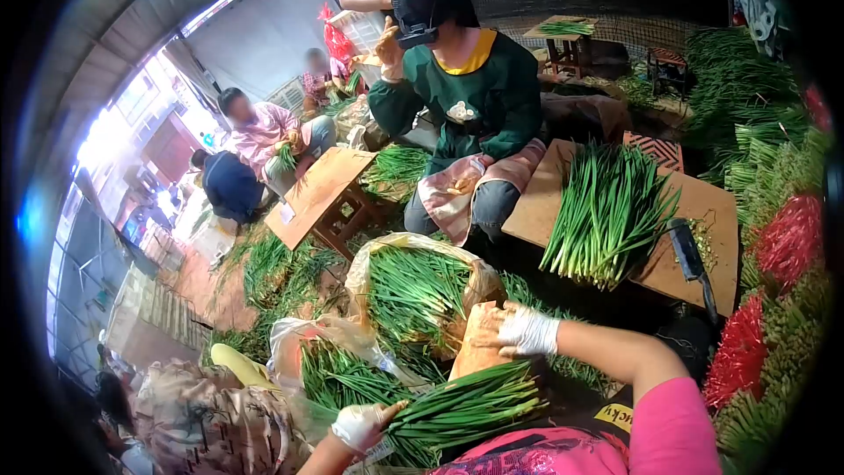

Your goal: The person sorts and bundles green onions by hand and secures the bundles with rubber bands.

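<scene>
Left hand: the left hand (359, 427), with white wrapping, is at the near left end of the green bundle (470, 405); its fingers are bent and touch the stalks, but how tightly they press I cannot tell.
Right hand: the right hand (525, 332), also wrapped in white, is half open with the fingers a little spread, and it lies upon the tan board (475, 350).
Green bundle: it lies between the person's body and the tan board, to the right of the left hand and below the right hand.
Bags of greens: the larger open bag (358, 286) is beyond the left hand; the smaller bag (286, 347) is nearer to it, on its left side.
Worktop: the worktop (723, 220) is beyond the right hand; it carries a big pile of green stalks (607, 211) and a dark knife (688, 246).
Person opposite: a person in a green top (492, 92) sits beyond both hands.
</scene>
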{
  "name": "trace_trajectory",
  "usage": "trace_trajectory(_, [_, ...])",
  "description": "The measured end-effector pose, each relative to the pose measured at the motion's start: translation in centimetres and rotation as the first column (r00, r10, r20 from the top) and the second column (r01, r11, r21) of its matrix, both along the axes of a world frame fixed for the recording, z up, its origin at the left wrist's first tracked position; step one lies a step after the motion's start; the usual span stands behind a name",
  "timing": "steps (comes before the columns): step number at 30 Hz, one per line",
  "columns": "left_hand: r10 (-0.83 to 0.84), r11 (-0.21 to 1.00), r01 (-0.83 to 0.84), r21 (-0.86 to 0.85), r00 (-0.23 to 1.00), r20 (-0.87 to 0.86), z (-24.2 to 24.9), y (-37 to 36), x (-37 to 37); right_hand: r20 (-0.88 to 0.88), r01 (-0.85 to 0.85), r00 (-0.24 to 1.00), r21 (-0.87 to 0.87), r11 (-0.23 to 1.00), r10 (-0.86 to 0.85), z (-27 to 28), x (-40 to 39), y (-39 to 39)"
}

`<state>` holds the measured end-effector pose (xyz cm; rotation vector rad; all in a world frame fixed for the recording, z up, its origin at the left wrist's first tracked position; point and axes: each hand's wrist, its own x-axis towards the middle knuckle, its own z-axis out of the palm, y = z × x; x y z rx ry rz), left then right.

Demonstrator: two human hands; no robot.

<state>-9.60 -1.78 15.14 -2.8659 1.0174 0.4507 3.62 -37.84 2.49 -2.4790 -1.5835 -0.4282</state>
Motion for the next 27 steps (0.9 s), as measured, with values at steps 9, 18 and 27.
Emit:
trace_trajectory(9, [-0.368, 0.926, 0.328, 0.188, 0.895, 0.253, 6.1, -5.3, 5.1, -0.572, 0.321, 0.790, 0.080, 0.944, -0.220, 17.6, -8.1, 4.6])
trace_trajectory(18, [-0.628, 0.766, 0.513, 0.387, 0.472, 0.618, 13.7, -17.2, 6.1, -0.462, 0.399, 0.883, 0.642, 0.654, -0.085, 13.0, -7.8, 8.6])
trace_trajectory(27, [0.142, 0.534, 0.519, -0.668, 0.724, 0.675, 16.5, -14.3, 6.7, -0.596, 0.725, 0.657, 0.668, -0.170, 0.462, 18.6, -5.6, -9.4])
